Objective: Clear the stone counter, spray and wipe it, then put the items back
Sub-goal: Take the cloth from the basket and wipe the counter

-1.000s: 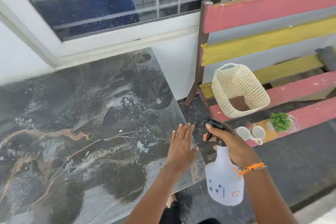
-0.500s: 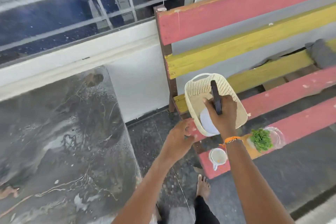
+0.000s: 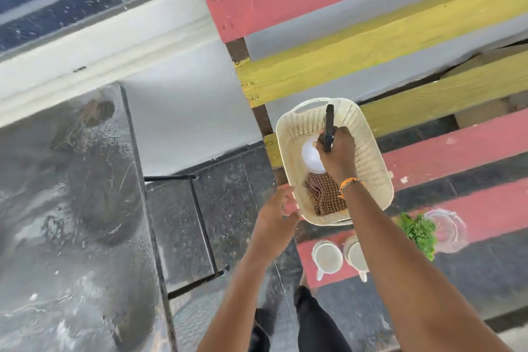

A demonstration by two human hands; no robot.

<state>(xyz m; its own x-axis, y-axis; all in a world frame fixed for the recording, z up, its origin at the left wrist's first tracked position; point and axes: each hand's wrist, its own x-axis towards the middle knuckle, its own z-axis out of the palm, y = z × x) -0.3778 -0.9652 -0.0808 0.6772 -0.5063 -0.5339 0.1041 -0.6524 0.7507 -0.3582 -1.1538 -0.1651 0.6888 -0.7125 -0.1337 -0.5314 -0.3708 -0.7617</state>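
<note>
My right hand is closed around the black trigger head of the spray bottle, holding it inside the cream basket on the bench, next to the checked cloth. My left hand is loosely open, empty, just beside the basket's near corner. The stone counter lies well to the left, wet and bare. Risk: the basket overhangs a slat gap; a careless release could tip it. A toppling bottle could leak onto the cloth.
</note>
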